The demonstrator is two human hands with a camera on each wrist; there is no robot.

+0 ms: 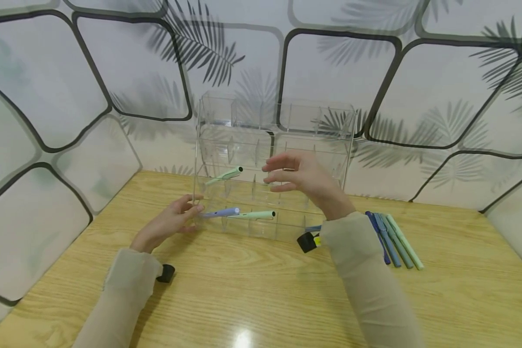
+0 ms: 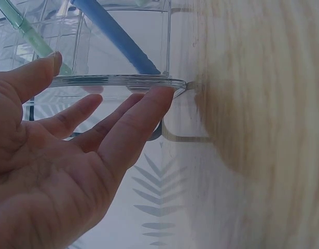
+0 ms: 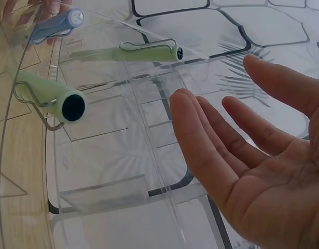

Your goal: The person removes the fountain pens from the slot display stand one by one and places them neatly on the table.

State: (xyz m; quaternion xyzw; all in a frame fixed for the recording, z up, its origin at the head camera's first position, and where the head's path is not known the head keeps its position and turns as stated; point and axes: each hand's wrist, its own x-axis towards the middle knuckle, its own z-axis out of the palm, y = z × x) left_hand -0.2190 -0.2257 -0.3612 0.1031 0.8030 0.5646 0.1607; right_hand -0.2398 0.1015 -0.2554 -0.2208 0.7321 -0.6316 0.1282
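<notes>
A clear acrylic rack [image 1: 263, 231] with tiers of small compartments stands against the wall. My left hand [image 1: 174, 220] holds its left side panel near the bottom, thumb on one face and fingertips on the other in the left wrist view. Close by, a blue pen [image 1: 221, 212] and a light green pen [image 1: 256, 215] lean in the bottom tier. Another light green pen [image 1: 224, 175] tilts in the tier above. My right hand [image 1: 302, 179] hovers before the rack's middle, fingers spread loosely and holding nothing. In the right wrist view, the green pens' capped ends [image 3: 73, 108] point outward.
Several blue and green pens [image 1: 398, 241] lie side by side on the wooden table [image 1: 226, 295], right of the rack. Part of a blue pen [image 1: 313, 228] shows beside the right cuff. Patterned wall covering [image 1: 339, 77] rises behind and at the sides.
</notes>
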